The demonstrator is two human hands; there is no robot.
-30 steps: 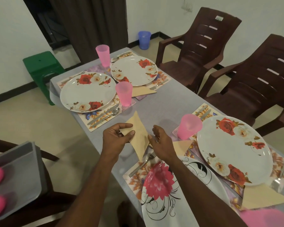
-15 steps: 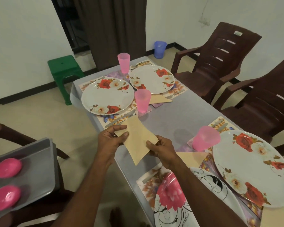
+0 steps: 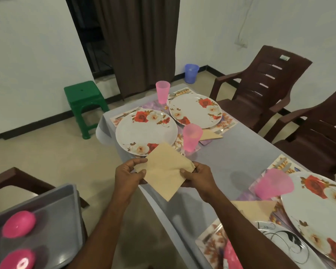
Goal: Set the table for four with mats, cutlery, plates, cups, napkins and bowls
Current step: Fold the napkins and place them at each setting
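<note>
Both hands are holding a tan napkin in the air above the near edge of the grey surface: the left hand is pinching its left corner, the right hand is pinching its right edge. Beyond it, a floral plate and a pink cup are sitting on a mat. Farther back, a second plate and cup are standing.

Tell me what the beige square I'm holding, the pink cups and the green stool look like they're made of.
The beige square napkin, pinched by the left hand and right hand, looks like matte paper or thin cloth: it creases softly. The nearest pink translucent cup looks plastic, since light glows through its wall. The green moulded stool looks like glossy plastic, cast in one piece.
</note>
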